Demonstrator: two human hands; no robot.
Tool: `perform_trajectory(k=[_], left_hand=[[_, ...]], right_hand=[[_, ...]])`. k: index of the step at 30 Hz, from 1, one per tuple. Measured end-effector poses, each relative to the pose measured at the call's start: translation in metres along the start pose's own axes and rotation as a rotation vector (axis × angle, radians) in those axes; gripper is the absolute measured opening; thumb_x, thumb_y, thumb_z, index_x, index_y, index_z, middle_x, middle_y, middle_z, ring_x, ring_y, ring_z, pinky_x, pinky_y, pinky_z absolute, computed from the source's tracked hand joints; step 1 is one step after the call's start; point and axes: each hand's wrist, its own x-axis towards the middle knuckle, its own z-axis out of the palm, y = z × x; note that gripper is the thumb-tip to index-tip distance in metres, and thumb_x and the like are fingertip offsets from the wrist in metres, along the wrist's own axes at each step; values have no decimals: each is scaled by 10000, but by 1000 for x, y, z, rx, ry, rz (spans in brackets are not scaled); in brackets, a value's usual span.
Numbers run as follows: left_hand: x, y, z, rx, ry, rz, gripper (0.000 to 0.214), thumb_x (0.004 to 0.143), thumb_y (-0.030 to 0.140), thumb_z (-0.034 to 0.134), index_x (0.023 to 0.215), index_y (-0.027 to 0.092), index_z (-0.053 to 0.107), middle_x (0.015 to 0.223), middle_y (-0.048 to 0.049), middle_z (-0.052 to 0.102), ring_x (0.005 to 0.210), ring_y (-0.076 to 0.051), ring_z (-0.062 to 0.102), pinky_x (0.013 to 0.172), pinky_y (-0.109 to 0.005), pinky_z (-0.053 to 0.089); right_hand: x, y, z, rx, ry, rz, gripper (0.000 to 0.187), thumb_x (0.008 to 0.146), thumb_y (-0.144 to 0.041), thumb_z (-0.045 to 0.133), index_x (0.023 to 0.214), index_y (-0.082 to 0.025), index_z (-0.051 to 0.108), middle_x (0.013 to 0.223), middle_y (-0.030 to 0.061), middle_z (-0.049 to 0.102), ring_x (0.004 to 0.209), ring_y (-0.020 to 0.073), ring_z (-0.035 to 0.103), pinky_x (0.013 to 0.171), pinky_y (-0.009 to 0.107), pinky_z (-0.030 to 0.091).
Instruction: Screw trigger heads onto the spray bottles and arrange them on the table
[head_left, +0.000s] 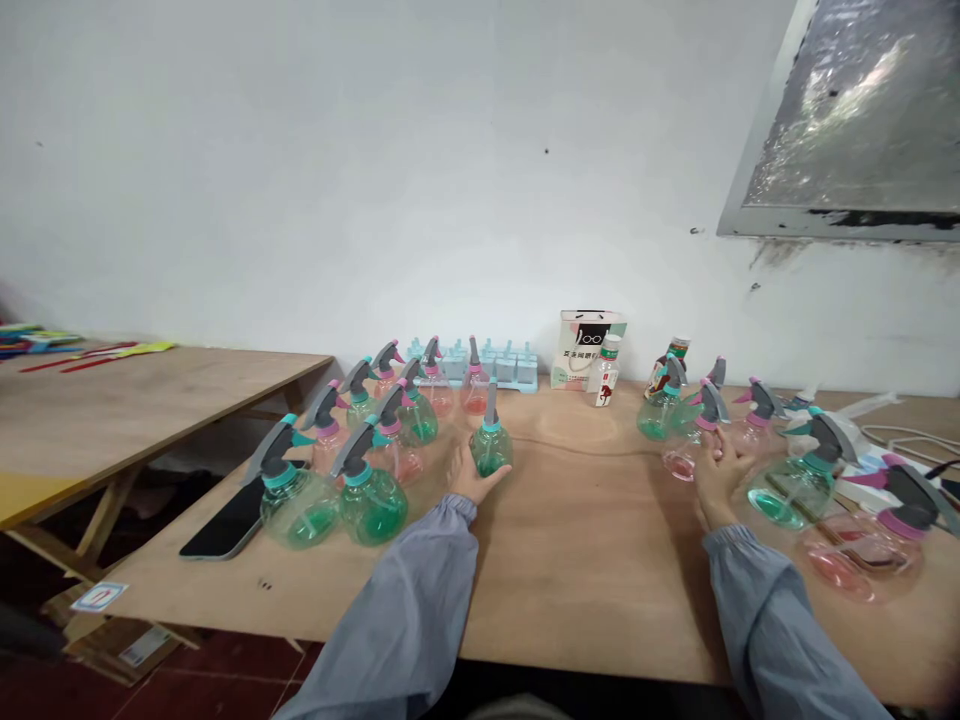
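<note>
My left hand [471, 478] is wrapped round the base of a green spray bottle [491, 442] that stands upright on the wooden table [585, 540]. My right hand [718, 476] is closed on a pink spray bottle [694, 440] at the right group. To the left stand several green and pink spray bottles [367, 495] with grey triggers. On the right, more spray bottles [802, 480] stand and lie near my right hand.
A black phone [229, 522] lies at the table's left edge. At the back by the white wall are a light-blue mould tray [499, 365], a small carton [589, 345] and a small white bottle [606, 375]. White cables [907, 435] run at far right. A second wooden table [112, 400] stands left.
</note>
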Motion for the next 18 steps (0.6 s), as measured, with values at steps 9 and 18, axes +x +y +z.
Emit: perform_trajectory(k=[9,18], left_hand=[[-30,39,-11,185,-252,80,929,563,593,871,1343,221,531,1280,-164,642,1279,-406,577,1056,-552,442],[-83,82,-12,281,-493,165,1129,430,804,813,1361,227,539,1320,-198,615,1242,-442,568,1014,-556,434]], right_hand=[[-66,-71,-22,211,-151,-392,394,953,-534,488,1132,-203,603,1081,107,604,1032,284,590,972,540,479],[-155,-151,8,503,-969,-311,793,793,-608,725,1429,-212,465,1448,173,558,1351,336,535,1132,542,429]])
